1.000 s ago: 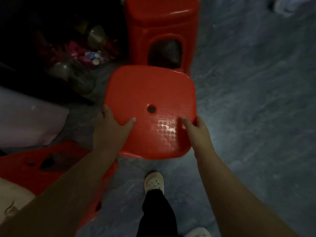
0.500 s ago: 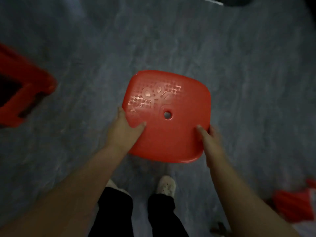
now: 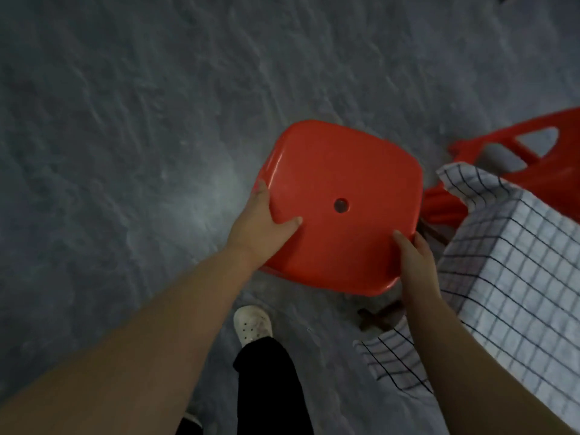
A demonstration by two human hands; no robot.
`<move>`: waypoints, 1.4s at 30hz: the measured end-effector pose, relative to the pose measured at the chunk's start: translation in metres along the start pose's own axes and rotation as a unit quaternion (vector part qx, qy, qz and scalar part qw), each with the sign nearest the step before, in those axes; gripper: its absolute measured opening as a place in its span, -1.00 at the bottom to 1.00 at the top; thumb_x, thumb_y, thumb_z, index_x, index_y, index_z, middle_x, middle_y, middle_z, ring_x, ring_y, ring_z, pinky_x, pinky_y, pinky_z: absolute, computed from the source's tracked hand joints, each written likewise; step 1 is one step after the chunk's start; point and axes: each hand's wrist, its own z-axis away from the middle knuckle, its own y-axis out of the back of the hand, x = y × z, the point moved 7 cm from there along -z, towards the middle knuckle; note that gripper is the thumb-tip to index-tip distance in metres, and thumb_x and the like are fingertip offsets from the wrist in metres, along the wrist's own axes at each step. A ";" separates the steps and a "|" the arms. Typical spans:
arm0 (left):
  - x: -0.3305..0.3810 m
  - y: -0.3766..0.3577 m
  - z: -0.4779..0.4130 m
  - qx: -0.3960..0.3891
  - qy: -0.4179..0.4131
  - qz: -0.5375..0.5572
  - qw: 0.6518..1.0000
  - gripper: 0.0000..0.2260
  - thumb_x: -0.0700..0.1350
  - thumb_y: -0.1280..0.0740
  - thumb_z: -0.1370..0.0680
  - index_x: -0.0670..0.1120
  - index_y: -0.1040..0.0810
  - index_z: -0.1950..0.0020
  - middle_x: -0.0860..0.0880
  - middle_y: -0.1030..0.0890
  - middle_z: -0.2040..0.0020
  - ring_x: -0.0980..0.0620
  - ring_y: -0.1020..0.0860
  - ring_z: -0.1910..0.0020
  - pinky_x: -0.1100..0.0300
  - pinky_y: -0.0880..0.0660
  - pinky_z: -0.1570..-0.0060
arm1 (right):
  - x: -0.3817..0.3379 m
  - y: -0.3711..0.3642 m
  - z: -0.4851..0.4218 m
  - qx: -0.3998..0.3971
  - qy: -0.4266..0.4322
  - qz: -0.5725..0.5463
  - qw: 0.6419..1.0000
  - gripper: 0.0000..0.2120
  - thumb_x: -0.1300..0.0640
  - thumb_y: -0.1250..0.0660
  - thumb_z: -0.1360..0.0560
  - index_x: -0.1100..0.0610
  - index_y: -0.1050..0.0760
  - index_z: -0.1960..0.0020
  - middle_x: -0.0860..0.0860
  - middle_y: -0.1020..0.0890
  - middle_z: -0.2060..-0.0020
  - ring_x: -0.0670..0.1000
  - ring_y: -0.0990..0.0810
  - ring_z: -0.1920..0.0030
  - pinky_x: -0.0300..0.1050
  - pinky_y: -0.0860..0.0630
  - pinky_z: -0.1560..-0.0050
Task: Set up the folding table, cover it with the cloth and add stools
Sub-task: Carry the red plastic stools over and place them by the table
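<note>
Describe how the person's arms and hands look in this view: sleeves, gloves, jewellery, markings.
The left forearm and right forearm are bare up to the frame edge, no sleeves in view. The left hand and right hand wear no gloves; no ring, watch or bracelet shows. No markings can be made out in the dim light. Below: a black trouser leg and a white perforated clog.
</note>
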 end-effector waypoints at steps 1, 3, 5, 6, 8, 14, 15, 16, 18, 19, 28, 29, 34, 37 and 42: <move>0.009 -0.018 -0.007 -0.013 -0.004 -0.008 1.000 -0.09 0.30 -0.33 -0.28 0.01 -0.08 -0.53 -0.01 -0.36 -0.43 0.04 -0.41 -0.33 0.05 -0.36 -0.33 | 0.011 0.015 -0.007 0.010 -0.016 -0.012 1.000 -0.57 -0.01 -0.26 -0.52 0.06 -0.38 -0.37 0.02 -0.54 -0.21 0.03 -0.50 -0.16 -0.01 -0.41 -0.16; 0.029 -0.048 -0.018 -0.024 -0.019 -0.023 0.999 -0.10 0.32 -0.31 -0.27 -0.01 -0.12 -0.52 -0.03 -0.37 -0.42 0.01 -0.40 -0.34 0.03 -0.35 -0.33 | 0.032 0.039 -0.018 0.023 -0.047 -0.035 0.998 -0.55 -0.02 -0.27 -0.51 0.02 -0.35 -0.38 0.02 -0.52 -0.25 0.05 -0.48 -0.19 0.04 -0.40 -0.19; 0.044 -0.072 -0.027 -0.028 -0.033 -0.052 0.998 -0.12 0.27 -0.33 -0.32 -0.08 -0.12 -0.52 -0.10 -0.32 -0.43 -0.06 -0.35 -0.38 -0.01 -0.31 -0.35 | 0.049 0.050 -0.024 0.017 -0.051 -0.038 0.998 -0.51 0.01 -0.28 -0.51 0.02 -0.28 -0.41 0.01 -0.47 -0.30 0.04 -0.45 -0.23 0.05 -0.38 -0.23; 0.050 -0.080 -0.031 -0.024 -0.039 -0.075 0.996 -0.14 0.23 -0.35 -0.36 -0.12 -0.11 -0.52 -0.13 -0.29 -0.44 -0.09 -0.32 -0.39 -0.02 -0.28 -0.36 | 0.054 0.051 -0.027 0.011 -0.043 -0.033 0.998 -0.48 0.02 -0.28 -0.52 0.01 -0.24 -0.44 0.00 -0.44 -0.32 0.03 -0.43 -0.25 0.05 -0.38 -0.25; 0.055 -0.085 -0.037 -0.004 -0.044 -0.115 0.992 -0.17 0.18 -0.36 -0.41 -0.16 -0.08 -0.52 -0.15 -0.25 -0.46 -0.12 -0.30 -0.40 -0.02 -0.27 -0.36 | 0.059 0.051 -0.029 0.006 -0.026 -0.028 0.999 -0.43 0.03 -0.28 -0.52 -0.02 -0.16 -0.47 -0.03 -0.40 -0.35 0.02 -0.41 -0.27 0.08 -0.37 -0.28; 0.048 -0.081 -0.032 -0.052 -0.091 -0.216 0.971 -0.14 0.17 -0.31 -0.48 -0.13 0.12 -0.55 -0.10 -0.06 -0.54 -0.09 -0.24 -0.44 -0.03 -0.29 -0.36 | 0.061 0.048 -0.028 0.019 -0.040 -0.068 0.997 -0.40 0.03 -0.30 -0.52 -0.08 -0.13 -0.49 -0.03 -0.39 -0.38 0.05 -0.39 -0.32 0.12 -0.36 -0.31; 0.046 -0.077 -0.031 -0.064 -0.096 -0.205 0.972 -0.16 0.18 -0.30 -0.48 -0.10 0.10 -0.55 -0.09 -0.07 -0.54 -0.07 -0.23 -0.45 -0.02 -0.27 -0.38 | 0.059 0.048 -0.025 0.035 -0.038 -0.056 0.997 -0.40 0.02 -0.28 -0.53 -0.07 -0.11 -0.49 -0.02 -0.37 -0.39 0.06 -0.38 -0.33 0.12 -0.36 -0.31; 0.043 -0.072 -0.030 -0.071 -0.097 -0.193 0.974 -0.17 0.19 -0.29 -0.48 -0.09 0.08 -0.55 -0.10 -0.08 -0.54 -0.06 -0.20 -0.47 0.00 -0.23 -0.41 | 0.055 0.047 -0.019 0.065 -0.031 -0.025 0.997 -0.40 0.01 -0.26 -0.53 -0.06 -0.10 -0.50 0.00 -0.35 -0.40 0.07 -0.37 -0.35 0.14 -0.36 -0.31; 0.037 -0.056 -0.024 -0.067 -0.092 -0.185 0.976 -0.19 0.18 -0.27 -0.50 -0.12 0.09 -0.56 -0.12 -0.03 -0.56 -0.05 -0.08 -0.51 0.08 -0.07 -0.46 | 0.038 0.047 -0.002 0.165 0.009 0.065 0.984 -0.45 0.00 -0.22 -0.54 -0.04 -0.13 -0.49 0.03 -0.32 -0.40 0.09 -0.35 -0.36 0.19 -0.38 -0.29; 0.032 -0.043 -0.019 -0.050 -0.093 -0.187 0.977 -0.21 0.16 -0.26 -0.52 -0.14 0.10 -0.55 -0.13 0.01 -0.56 -0.03 -0.02 -0.52 0.11 -0.02 -0.47 | 0.026 0.042 0.009 0.211 0.044 0.097 0.972 -0.48 0.00 -0.20 -0.55 -0.02 -0.15 -0.48 0.03 -0.32 -0.40 0.09 -0.33 -0.37 0.20 -0.38 -0.29; -0.092 0.168 0.037 0.138 -0.020 -0.157 0.978 -0.30 0.18 -0.14 -0.58 -0.11 0.10 -0.55 -0.08 0.05 -0.57 -0.02 0.06 -0.53 0.02 0.03 -0.48 | -0.076 -0.173 0.122 0.036 0.308 0.257 0.915 -0.47 0.00 -0.17 -0.50 0.26 -0.30 -0.39 0.22 -0.40 -0.34 0.18 -0.32 -0.37 -0.01 -0.19 -0.40; -0.114 0.196 0.050 0.157 -0.003 -0.141 0.977 -0.31 0.18 -0.14 -0.58 -0.10 0.10 -0.55 -0.08 0.05 -0.57 -0.02 0.06 -0.53 0.03 0.04 -0.48 | -0.084 -0.204 0.142 0.010 0.329 0.277 0.903 -0.45 -0.02 -0.17 -0.49 0.27 -0.30 -0.38 0.22 -0.41 -0.33 0.18 -0.33 -0.37 -0.03 -0.17 -0.40; -0.287 0.365 0.164 0.297 0.101 -0.099 0.944 -0.31 0.17 -0.11 -0.58 -0.16 0.08 -0.54 -0.14 0.04 -0.56 -0.06 0.05 -0.53 0.00 0.10 -0.47 | -0.106 -0.398 0.308 -0.118 0.433 0.327 0.831 -0.50 0.02 -0.23 -0.55 0.22 -0.28 -0.40 0.16 -0.37 -0.36 0.12 -0.29 -0.40 -0.05 -0.16 -0.41; -0.390 0.452 0.258 0.355 0.169 -0.103 0.914 -0.31 0.15 -0.13 -0.58 -0.17 0.07 -0.54 -0.14 0.06 -0.56 -0.08 0.07 -0.53 -0.01 0.10 -0.45 | -0.093 -0.504 0.418 -0.173 0.463 0.338 0.801 -0.49 0.00 -0.21 -0.57 0.17 -0.22 -0.45 0.10 -0.32 -0.42 0.05 -0.23 -0.43 -0.11 -0.12 -0.42; -0.542 0.576 0.444 0.444 0.272 -0.114 0.846 -0.30 0.21 -0.08 -0.55 -0.17 0.03 -0.54 -0.14 0.01 -0.56 -0.09 0.04 -0.53 -0.03 0.04 -0.44 | -0.047 -0.668 0.621 -0.299 0.509 0.346 0.729 -0.48 -0.01 -0.21 -0.57 0.17 -0.22 -0.46 0.11 -0.32 -0.42 0.06 -0.25 -0.42 -0.06 -0.18 -0.42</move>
